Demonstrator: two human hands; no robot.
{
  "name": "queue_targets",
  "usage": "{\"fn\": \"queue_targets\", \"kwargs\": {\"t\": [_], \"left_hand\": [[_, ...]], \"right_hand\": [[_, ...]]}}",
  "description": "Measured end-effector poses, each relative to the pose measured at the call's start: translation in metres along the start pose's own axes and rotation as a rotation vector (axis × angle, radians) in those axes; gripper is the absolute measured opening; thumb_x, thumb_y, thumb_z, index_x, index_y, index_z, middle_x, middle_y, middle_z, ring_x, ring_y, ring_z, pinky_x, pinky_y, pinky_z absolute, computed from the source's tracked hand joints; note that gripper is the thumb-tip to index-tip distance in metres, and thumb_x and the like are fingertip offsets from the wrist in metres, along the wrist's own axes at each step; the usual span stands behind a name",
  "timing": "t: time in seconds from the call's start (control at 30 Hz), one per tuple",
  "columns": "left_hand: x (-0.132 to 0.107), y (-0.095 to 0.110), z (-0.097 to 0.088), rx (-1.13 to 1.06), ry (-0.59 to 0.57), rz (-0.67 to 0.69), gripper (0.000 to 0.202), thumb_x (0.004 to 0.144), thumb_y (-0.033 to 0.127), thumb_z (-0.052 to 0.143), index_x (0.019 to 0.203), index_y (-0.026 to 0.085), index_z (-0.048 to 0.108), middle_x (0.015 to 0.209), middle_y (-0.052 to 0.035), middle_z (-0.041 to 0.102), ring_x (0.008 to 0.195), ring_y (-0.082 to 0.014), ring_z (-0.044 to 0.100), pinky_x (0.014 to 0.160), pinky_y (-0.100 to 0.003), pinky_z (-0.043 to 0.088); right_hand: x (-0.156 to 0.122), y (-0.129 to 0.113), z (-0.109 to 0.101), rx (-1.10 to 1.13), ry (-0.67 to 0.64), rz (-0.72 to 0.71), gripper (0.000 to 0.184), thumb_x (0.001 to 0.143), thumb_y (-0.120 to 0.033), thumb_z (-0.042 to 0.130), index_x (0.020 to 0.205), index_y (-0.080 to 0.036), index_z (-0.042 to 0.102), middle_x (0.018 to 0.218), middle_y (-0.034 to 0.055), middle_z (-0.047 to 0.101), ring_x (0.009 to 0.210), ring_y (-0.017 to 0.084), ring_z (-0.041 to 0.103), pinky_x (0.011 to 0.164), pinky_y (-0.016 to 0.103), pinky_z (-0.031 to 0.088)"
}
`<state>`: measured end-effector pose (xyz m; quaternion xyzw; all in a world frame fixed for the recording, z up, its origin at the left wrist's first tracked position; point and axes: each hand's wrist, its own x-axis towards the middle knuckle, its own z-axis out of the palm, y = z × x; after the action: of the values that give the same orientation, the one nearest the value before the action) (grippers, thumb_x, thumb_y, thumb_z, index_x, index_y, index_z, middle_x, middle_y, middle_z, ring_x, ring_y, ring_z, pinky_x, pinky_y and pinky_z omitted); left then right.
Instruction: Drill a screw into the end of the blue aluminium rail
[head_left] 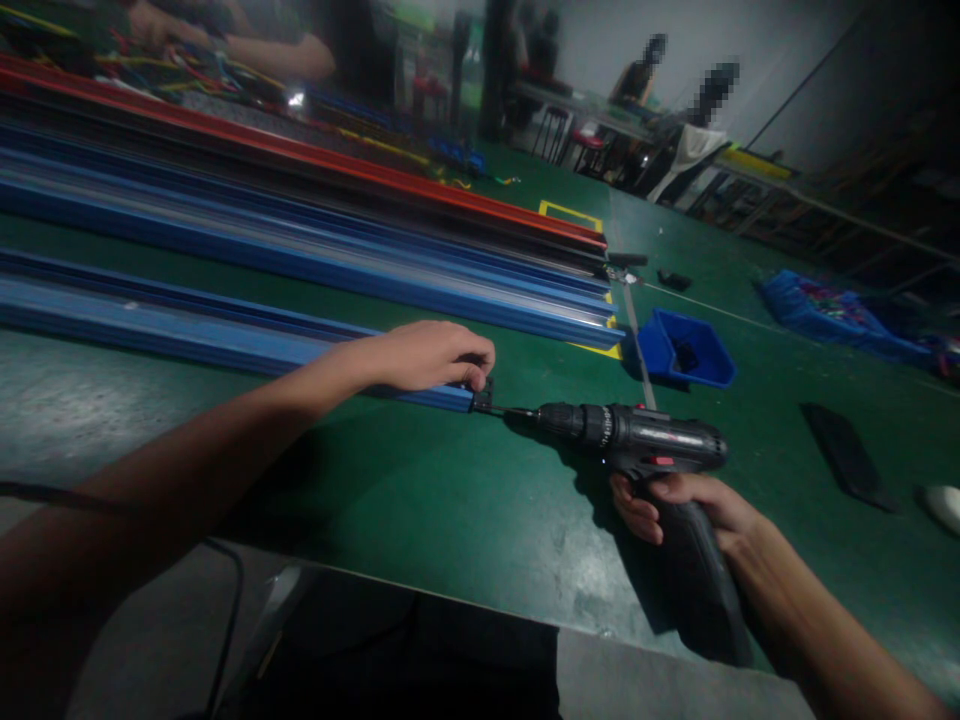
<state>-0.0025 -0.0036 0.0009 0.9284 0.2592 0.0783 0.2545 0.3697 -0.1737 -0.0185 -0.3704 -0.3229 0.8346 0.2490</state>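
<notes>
My right hand (pixel 686 500) grips the handle of a black cordless drill (pixel 637 440). Its bit points left into a small black fitting (pixel 482 396) at the end of a long blue rail (pixel 187 335). My left hand (pixel 431 355) rests on that rail end, thumb and fingers pinched on the fitting. The rail lies on a green table (pixel 420 500).
More blue rails (pixel 300 240) and a red rail (pixel 337 165) lie further back. A blue bin (pixel 686 350) stands past the rail ends, a flat black piece (pixel 847 455) to the right, a blue tray (pixel 832 310) beyond. Other people work at the back.
</notes>
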Motion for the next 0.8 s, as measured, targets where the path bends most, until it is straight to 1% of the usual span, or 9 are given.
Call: {"fn": "queue_targets", "kwargs": {"t": [0.27, 0.4, 0.5, 0.67, 0.8], "left_hand": [[0.0001, 0.0012, -0.0002, 0.007, -0.004, -0.017, 0.014, 0.097, 0.032, 0.056, 0.096, 0.025, 0.068, 0.097, 0.0010, 0.072, 0.086, -0.0165, 0.064, 0.072, -0.026, 0.037], [0.0001, -0.0005, 0.0004, 0.014, -0.001, -0.008, 0.014, 0.096, 0.033, 0.057, 0.096, 0.025, 0.068, 0.097, 0.0012, 0.072, 0.086, -0.0164, 0.064, 0.072, -0.026, 0.037], [0.0002, -0.0015, 0.0006, 0.018, 0.001, -0.002, 0.014, 0.097, 0.033, 0.057, 0.096, 0.025, 0.068, 0.096, 0.0015, 0.072, 0.086, -0.0163, 0.063, 0.071, -0.026, 0.037], [0.0005, -0.0005, 0.0001, 0.003, -0.003, 0.001, 0.015, 0.097, 0.032, 0.056, 0.096, 0.025, 0.069, 0.096, 0.0008, 0.072, 0.086, -0.0162, 0.064, 0.072, -0.026, 0.038], [0.0006, 0.0007, -0.0002, 0.014, 0.000, -0.005, 0.015, 0.097, 0.032, 0.056, 0.097, 0.024, 0.070, 0.097, -0.0005, 0.072, 0.087, -0.0169, 0.064, 0.072, -0.026, 0.038]], "right_hand": [[-0.0008, -0.0028, 0.0053, -0.045, 0.056, -0.007, 0.030, 0.081, -0.039, 0.081, 0.100, -0.016, 0.077, 0.071, 0.0039, 0.060, 0.061, 0.016, 0.057, 0.059, 0.030, 0.048], [-0.0005, -0.0027, 0.0053, -0.044, 0.057, -0.008, 0.031, 0.080, -0.039, 0.081, 0.100, -0.015, 0.076, 0.071, 0.0038, 0.060, 0.061, 0.016, 0.058, 0.060, 0.030, 0.047], [-0.0004, -0.0018, 0.0023, -0.031, 0.047, -0.004, 0.032, 0.081, -0.038, 0.081, 0.100, -0.014, 0.076, 0.072, 0.0038, 0.059, 0.061, 0.016, 0.057, 0.059, 0.030, 0.047], [-0.0004, -0.0001, -0.0028, -0.014, -0.008, -0.002, 0.032, 0.083, -0.038, 0.081, 0.102, -0.013, 0.074, 0.074, 0.0040, 0.060, 0.063, 0.014, 0.057, 0.060, 0.027, 0.049], [-0.0002, 0.0005, -0.0029, 0.004, -0.009, -0.008, 0.031, 0.084, -0.037, 0.082, 0.102, -0.012, 0.074, 0.075, 0.0037, 0.060, 0.063, 0.013, 0.058, 0.061, 0.025, 0.050]]}}
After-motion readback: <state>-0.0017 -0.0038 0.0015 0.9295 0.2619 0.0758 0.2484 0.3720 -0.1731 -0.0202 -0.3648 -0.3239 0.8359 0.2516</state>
